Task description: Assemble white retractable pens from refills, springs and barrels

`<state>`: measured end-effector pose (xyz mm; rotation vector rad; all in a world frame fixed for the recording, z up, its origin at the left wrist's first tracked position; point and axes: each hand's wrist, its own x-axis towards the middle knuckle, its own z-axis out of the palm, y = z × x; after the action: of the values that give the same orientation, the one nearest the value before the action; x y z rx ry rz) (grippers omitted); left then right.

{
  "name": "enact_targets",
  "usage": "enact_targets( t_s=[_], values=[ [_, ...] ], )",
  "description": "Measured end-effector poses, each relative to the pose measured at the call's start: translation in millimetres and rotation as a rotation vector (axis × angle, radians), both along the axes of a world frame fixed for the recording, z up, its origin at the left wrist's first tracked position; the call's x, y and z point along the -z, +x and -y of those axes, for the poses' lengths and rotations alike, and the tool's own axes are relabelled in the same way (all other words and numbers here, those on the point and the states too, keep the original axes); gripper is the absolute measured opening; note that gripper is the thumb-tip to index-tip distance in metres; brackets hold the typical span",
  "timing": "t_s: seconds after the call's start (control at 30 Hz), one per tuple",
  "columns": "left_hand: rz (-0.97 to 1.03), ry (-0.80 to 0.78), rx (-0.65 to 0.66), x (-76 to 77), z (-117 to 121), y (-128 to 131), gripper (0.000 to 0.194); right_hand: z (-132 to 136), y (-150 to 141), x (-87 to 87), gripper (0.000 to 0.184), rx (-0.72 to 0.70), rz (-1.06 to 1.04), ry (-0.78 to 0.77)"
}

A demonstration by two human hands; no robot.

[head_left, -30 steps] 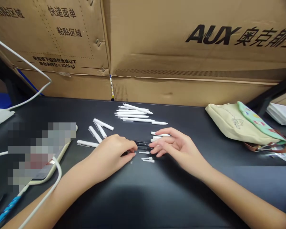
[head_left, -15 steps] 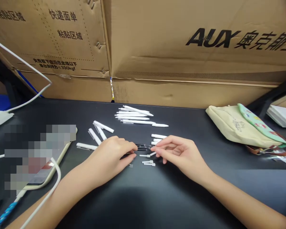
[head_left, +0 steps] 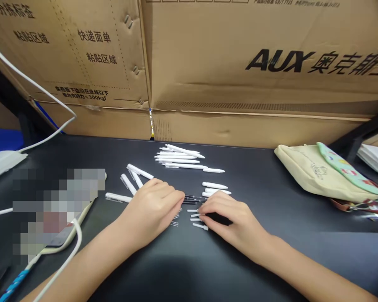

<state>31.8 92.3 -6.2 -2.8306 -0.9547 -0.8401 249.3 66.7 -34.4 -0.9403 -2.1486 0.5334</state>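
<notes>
My left hand [head_left: 154,205] lies palm down on the black table [head_left: 271,251], its fingers curled with the tips on the left end of some thin black refills [head_left: 192,198]. My right hand [head_left: 228,216] is also palm down, fingertips pinched together on small white pen parts [head_left: 195,218]; one more [head_left: 200,226] lies just below. Tiny springs [head_left: 174,224] sit under my left fingertips. White pen tips [head_left: 216,186] lie just beyond my right hand. White barrels [head_left: 135,176] lie beyond my left hand. A pile of assembled white pens [head_left: 179,159] is farther back.
Large cardboard boxes [head_left: 239,63] wall off the table's back. A cream cloth pouch [head_left: 321,172] lies at the right, a white stack [head_left: 376,157] behind it. At the left are white cables [head_left: 50,134], a white device [head_left: 3,161] and a flat device with a cable [head_left: 75,226].
My right hand turned palm down, closed its fingers and dropped onto the small white parts. My left hand stayed put. The camera tilted down a little.
</notes>
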Motion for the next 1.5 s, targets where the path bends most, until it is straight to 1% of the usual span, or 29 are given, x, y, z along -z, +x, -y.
enact_targets(
  t_s=[0.2, 0.3, 0.4, 0.47, 0.5, 0.57, 0.63, 0.7, 0.8, 0.93, 1.03, 1.1, 1.17, 1.27, 1.3, 1.4, 1.5],
  values=[
    [0.03, 0.009, 0.001, 0.3, 3.5, 3.3, 0.021, -0.7, 0.5, -5.3, 0.011, 0.063, -0.081, 0.034],
    [0.041, -0.007, 0.004, 2.4, 3.5, 3.4, 0.023, -10.1, 1.4, -11.3, 0.01, 0.115, -0.076, 0.084],
    [0.064, -0.033, -0.005, 4.9, 3.7, 1.8, 0.023, -32.2, 3.9, -19.3, 0.01, 0.161, 0.035, 0.098],
    [0.073, -0.076, 0.03, 5.0, 5.7, 0.7, 0.017, -51.6, 7.1, -24.2, 0.01, 0.183, 0.143, 0.075],
    [0.073, -0.112, 0.066, 4.4, 7.3, 0.3, 0.016, -61.0, 9.2, -26.1, 0.011, 0.193, 0.207, 0.049],
    [0.05, -0.186, 0.14, 3.3, 11.2, 0.5, 0.025, -76.4, 14.3, -28.3, 0.012, 0.225, 0.337, -0.041],
    [0.008, -0.221, 0.179, 3.3, 14.8, 1.7, 0.026, -84.8, 19.7, -28.5, 0.013, 0.234, 0.411, -0.13],
    [-0.027, -0.218, 0.19, 5.4, 17.1, 3.8, 0.02, -86.1, 24.5, -27.4, 0.015, 0.237, 0.426, -0.178],
    [-0.06, -0.198, 0.2, 10.4, 18.1, 7.2, 0.013, -80.4, 28.9, -26.0, 0.018, 0.226, 0.378, -0.196],
    [-0.087, -0.147, 0.171, 13.9, 17.7, 11.2, 0.015, -73.3, 29.5, -30.1, 0.018, 0.147, 0.323, -0.223],
    [-0.089, -0.125, 0.107, 13.5, 17.3, 13.3, 0.016, -75.5, 26.2, -35.4, 0.019, 0.123, 0.298, -0.242],
    [-0.082, -0.119, 0.079, 12.8, 17.2, 13.4, 0.016, -81.5, 22.0, -36.4, 0.02, 0.134, 0.264, -0.223],
    [-0.073, -0.139, 0.086, 12.2, 17.6, 12.3, 0.014, -90.2, 16.6, -34.3, 0.019, 0.148, 0.252, -0.171],
    [-0.073, -0.203, 0.125, 11.2, 18.9, 9.7, 0.029, -103.1, 8.4, -27.0, 0.015, 0.179, 0.322, -0.104],
    [-0.078, -0.214, 0.129, 10.8, 19.3, 8.9, 0.03, -106.4, 6.2, -24.5, 0.013, 0.187, 0.352, -0.097],
    [-0.099, -0.214, 0.116, 10.0, 19.7, 7.6, 0.019, -111.7, 3.2, -19.7, 0.011, 0.178, 0.392, -0.092],
    [-0.105, -0.191, 0.1, 10.6, 19.0, 7.6, 0.013, -110.9, 5.0, -21.4, 0.012, 0.127, 0.352, -0.086]
  ],
)
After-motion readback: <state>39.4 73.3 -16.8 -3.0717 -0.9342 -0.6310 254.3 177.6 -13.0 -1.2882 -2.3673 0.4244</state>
